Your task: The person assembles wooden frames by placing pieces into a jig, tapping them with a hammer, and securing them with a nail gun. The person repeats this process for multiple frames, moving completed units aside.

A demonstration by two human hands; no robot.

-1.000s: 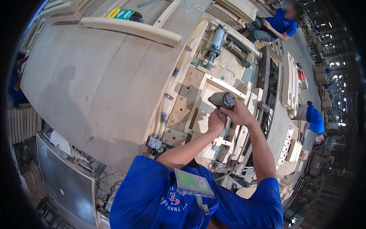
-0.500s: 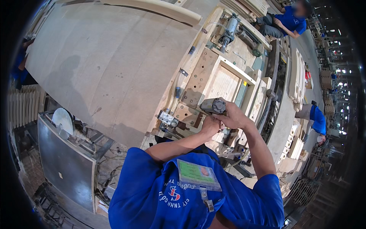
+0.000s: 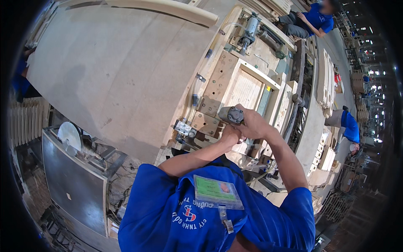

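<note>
**Tool held over the wooden frame, both hands at its near end**

We grip a grey cylindrical power tool point(image 3: 231, 114) in our right hand point(image 3: 252, 124), fingers closed around its body. Its long axis runs away from us, nose toward the square wooden frame point(image 3: 245, 86) clamped on the worktop point(image 3: 126, 75). Our left hand point(image 3: 230, 135) sits just beside and below, fingers curled shut at the tool's rear; what it pinches we cannot tell. The right hand is nearer the frame.
</note>
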